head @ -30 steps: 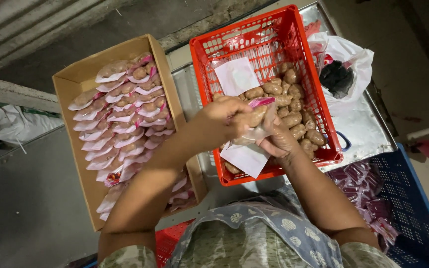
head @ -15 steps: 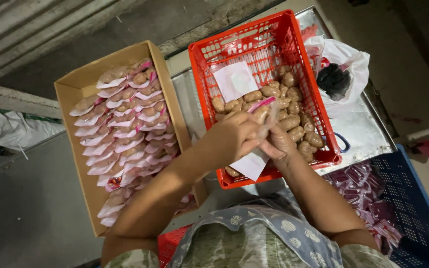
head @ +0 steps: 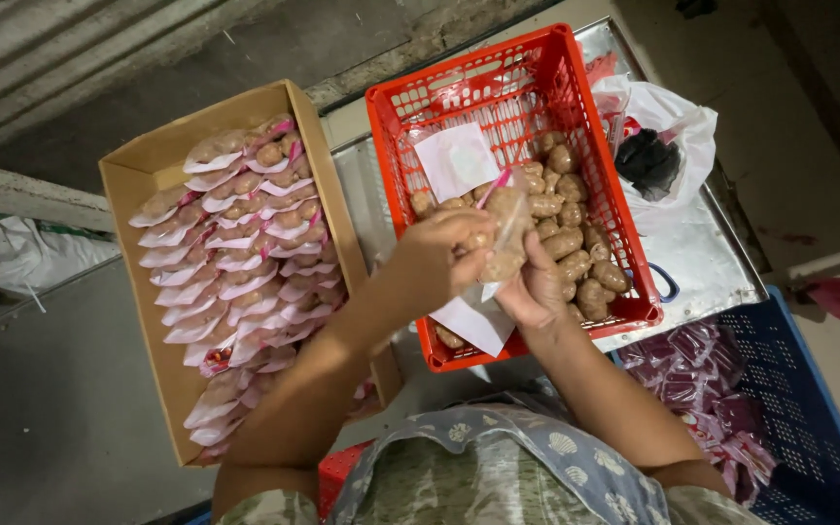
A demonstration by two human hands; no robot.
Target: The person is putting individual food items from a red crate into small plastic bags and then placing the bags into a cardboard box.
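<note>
Both my hands hold one small clear bag (head: 505, 226) with a pink top strip, partly filled with brown lumps, upright over the red basket (head: 393, 165). My left hand (head: 439, 255) grips its left side. My right hand (head: 533, 287) cups it from below and the right. Loose brown lumps (head: 576, 255) lie heaped in the basket's right half, with white paper sheets (head: 454, 157) beside them.
A cardboard box (head: 153, 156) on the left holds rows of filled pink-topped bags (head: 245, 243). A white plastic bag with something dark (head: 655, 146) lies on the metal table (head: 707, 258). A blue crate (head: 809, 408) of dark red packets sits at lower right.
The bag has been turned from lying sideways to standing upright between my hands, and both hands have shifted slightly up and left over the basket.
</note>
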